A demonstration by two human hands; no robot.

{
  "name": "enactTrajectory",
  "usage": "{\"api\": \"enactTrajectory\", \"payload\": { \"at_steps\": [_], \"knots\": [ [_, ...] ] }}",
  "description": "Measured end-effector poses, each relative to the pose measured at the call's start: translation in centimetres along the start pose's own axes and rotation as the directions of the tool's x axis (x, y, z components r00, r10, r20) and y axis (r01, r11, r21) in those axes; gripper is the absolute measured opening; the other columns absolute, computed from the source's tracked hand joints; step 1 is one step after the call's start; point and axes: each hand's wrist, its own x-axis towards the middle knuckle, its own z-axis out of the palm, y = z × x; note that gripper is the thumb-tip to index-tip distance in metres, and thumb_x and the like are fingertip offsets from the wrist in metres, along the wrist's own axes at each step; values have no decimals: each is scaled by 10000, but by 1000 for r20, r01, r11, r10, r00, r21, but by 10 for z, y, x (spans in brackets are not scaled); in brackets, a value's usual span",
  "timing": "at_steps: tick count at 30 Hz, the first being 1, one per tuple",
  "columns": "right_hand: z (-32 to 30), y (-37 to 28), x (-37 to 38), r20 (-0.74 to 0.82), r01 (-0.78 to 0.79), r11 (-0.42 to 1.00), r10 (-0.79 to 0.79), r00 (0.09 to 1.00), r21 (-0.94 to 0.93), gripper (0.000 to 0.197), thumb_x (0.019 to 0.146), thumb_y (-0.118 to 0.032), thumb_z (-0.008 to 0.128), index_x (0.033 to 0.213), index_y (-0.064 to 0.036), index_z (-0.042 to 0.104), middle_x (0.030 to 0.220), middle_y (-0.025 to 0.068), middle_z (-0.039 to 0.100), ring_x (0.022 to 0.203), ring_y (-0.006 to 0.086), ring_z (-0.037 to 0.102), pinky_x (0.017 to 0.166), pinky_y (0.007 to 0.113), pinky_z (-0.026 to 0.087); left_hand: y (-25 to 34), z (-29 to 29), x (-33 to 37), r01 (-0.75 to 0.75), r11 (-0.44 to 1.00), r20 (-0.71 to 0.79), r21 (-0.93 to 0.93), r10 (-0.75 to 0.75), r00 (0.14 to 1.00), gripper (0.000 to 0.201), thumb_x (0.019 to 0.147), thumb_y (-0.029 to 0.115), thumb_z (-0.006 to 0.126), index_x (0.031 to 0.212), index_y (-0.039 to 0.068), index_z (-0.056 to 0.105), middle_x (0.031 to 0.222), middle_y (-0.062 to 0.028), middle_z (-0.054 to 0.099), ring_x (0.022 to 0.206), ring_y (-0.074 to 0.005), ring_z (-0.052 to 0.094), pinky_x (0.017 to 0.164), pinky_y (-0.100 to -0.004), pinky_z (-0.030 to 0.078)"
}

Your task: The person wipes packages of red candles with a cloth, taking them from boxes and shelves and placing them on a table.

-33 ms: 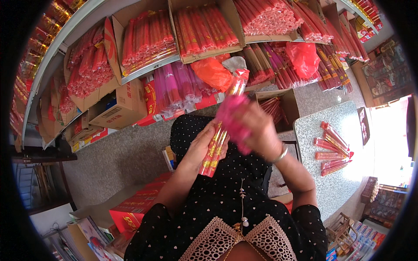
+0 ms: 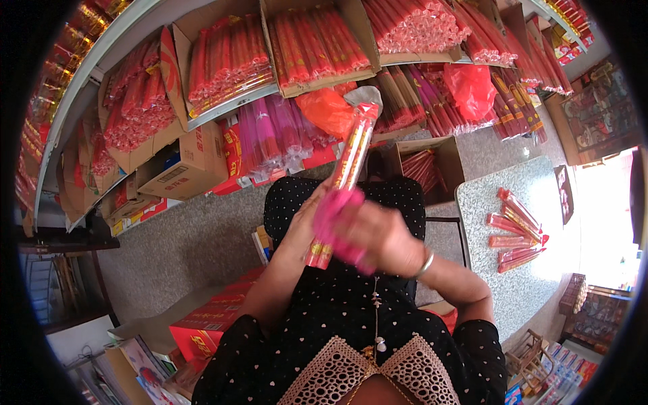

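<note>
In front of my lap, my left hand [image 2: 301,224] is closed around the lower part of a long, slim pack of what look like red candles [image 2: 354,154]. The pack has a shiny clear wrapper and gold markings, and it tilts with its far end up and to the right. A pink cloth [image 2: 325,221] is bunched in my right hand [image 2: 383,241], which presses it against the pack just beside my left fingers. Motion smears the right hand a little. The cloth hides the pack's middle, while its near end shows below.
On the speckled table [image 2: 493,297] at right lie several similar red packs [image 2: 516,233]. Shelves ahead hold cardboard boxes [image 2: 297,88] full of red packs. An open carton [image 2: 449,158] stands on the floor by the table. Red boxes [image 2: 209,327] sit at my left.
My right hand has slid the pink cloth down along the pack toward me, uncovering its upper part. My left hand keeps its grip; the pack stands slightly steeper.
</note>
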Motion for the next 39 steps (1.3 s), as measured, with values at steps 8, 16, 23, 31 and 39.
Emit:
{"api": "enactTrajectory", "payload": {
  "at_steps": [8,16,23,31,39],
  "knots": [
    [-19,32,17,-194,-69,976,28,981,-204,351,588,-98,665,936,-93,617,966,99,576,801,269,611,654,347,543,1,-9,-5,60,998,107,0,-60,992,489,948,373,414,1375,153,320,913,-59,553,683,-125,549,537,-265,458],
    [-14,17,9,-95,-154,982,144,985,-109,355,610,-79,682,958,-94,612,1020,91,567,874,279,617,659,345,557,-2,-13,-5,20,999,143,-44,-14,990,475,951,350,413,1367,133,335,940,-55,550,708,-141,560,580,-279,476],
    [-1,-4,-3,10,24,999,-24,1000,-33,344,609,-114,659,947,-85,598,1003,86,553,851,245,603,674,315,541,11,12,-10,34,998,-94,48,-29,995,535,941,432,398,1348,86,363,1048,-73,579,858,-152,586,717,-289,510],
    [-54,61,19,-364,-334,925,252,897,-182,401,651,-60,666,1042,-81,576,1022,137,525,846,350,588,709,405,507,9,10,-17,8,990,185,142,-35,982,740,818,347,639,1394,90,252,895,-95,537,652,-168,545,507,-280,431],
    [-51,57,13,-377,-341,932,274,885,-124,383,659,-53,655,1034,-62,575,1008,154,530,863,359,581,726,407,494,14,4,-12,26,986,154,162,-51,987,702,839,351,615,1380,57,277,860,-90,534,674,-155,545,514,-278,445]
  ]
}}
